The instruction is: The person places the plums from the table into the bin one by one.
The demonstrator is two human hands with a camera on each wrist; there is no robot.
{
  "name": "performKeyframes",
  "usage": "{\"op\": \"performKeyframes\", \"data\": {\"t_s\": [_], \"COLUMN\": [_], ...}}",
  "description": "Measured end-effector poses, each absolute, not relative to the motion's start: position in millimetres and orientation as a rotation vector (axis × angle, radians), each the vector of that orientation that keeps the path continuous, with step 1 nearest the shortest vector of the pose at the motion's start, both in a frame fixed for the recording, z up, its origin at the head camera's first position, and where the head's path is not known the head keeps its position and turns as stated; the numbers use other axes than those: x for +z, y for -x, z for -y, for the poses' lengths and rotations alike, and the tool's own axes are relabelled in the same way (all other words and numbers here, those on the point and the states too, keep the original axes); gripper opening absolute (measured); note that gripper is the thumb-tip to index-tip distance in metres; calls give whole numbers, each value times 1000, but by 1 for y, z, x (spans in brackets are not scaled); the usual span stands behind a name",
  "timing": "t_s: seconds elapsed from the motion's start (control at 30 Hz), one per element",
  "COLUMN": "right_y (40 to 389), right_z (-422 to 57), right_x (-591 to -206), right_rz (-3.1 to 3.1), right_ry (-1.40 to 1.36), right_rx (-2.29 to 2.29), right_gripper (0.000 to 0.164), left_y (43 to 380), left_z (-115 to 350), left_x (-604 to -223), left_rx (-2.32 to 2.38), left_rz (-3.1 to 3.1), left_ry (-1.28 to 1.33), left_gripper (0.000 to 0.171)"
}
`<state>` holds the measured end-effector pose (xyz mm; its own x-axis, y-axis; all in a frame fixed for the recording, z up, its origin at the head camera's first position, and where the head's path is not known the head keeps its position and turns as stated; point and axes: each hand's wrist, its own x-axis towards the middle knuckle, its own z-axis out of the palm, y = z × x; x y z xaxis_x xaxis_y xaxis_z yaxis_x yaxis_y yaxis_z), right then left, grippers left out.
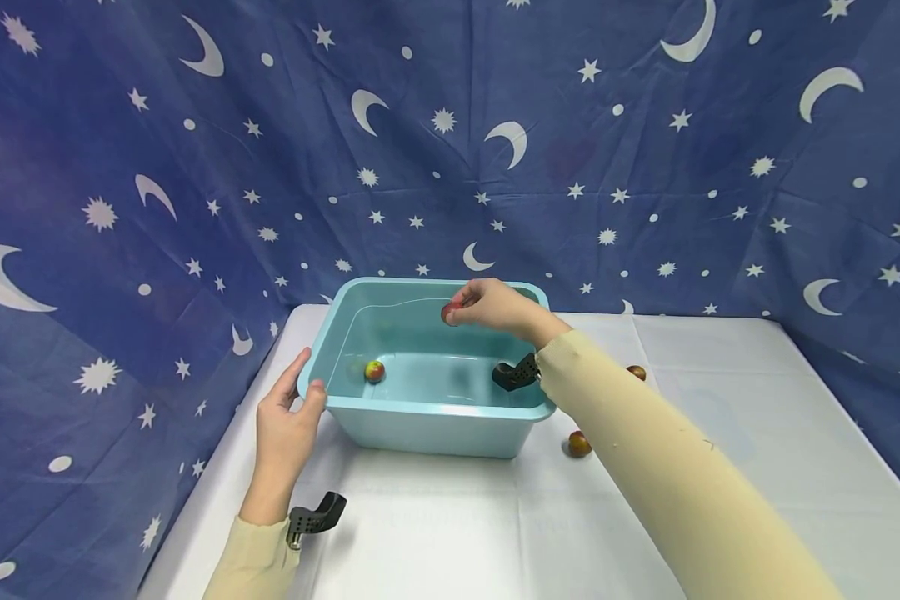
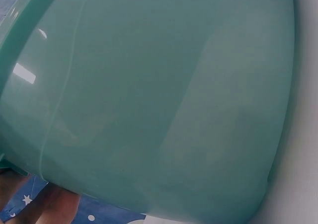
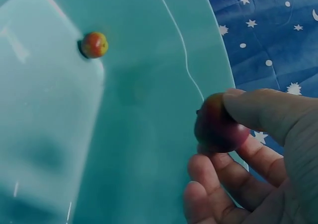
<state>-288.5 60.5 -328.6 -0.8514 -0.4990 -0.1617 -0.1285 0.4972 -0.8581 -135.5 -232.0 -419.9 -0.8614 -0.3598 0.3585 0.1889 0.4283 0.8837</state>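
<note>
Firstly, note the blue star-and-moon curtain (image 1: pixel 420 83) rising behind the far edge of a white-covered bench (image 1: pixel 420 525). Next, find the teal basin (image 1: pixel 435 429) set near the bench's far left corner, with the left hand (image 1: pixel 288 433) clamped on the basin's near left corner, thumb and fingers about the rim. Grip firmly there, probably enough to prevent sliding or tipping. Then look to the right hand (image 1: pixel 498 308), above the basin toward its far edge, thumb and fingers pinched together on a dark red fruit (image 3: pixel 221 129). Better, by the look of it, to go low over the basin's floor before loosening the pinch, so as to spare a bruise, and to stay off the red-and-yellow fruit (image 1: pixel 375 371) lying by the floor's left edge. Lastly, mind a brown-red fruit (image 1: pixel 579 444) on the bench near the basin's near right corner, and a half-hidden fruit (image 1: pixel 637 372) farther back, off the basin's right edge.
</note>
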Motion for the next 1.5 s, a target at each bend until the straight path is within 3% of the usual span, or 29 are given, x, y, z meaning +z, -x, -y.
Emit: {"op": "performKeyframes", "data": {"t_s": [0.93,1.3,1.5], "right_y": [280,265,254], "right_z": [-66,-121,-166], "right_x": [-320,-300,-310], "right_rz": [-2358,-2488,-2549], "right_ry": [554,586,481], "right_rx": [-1374,-1511,-1515], "right_gripper": [42,48,52], "left_y": [136,137,136], "left_z": [231,232,233], "left_x": [-418,-419,-420], "left_rx": [-1463,-1456,-1464], "left_rz": [2187,2195,2202], "left_ry": [-145,-144,-148], "left_gripper": [47,48,48]}}
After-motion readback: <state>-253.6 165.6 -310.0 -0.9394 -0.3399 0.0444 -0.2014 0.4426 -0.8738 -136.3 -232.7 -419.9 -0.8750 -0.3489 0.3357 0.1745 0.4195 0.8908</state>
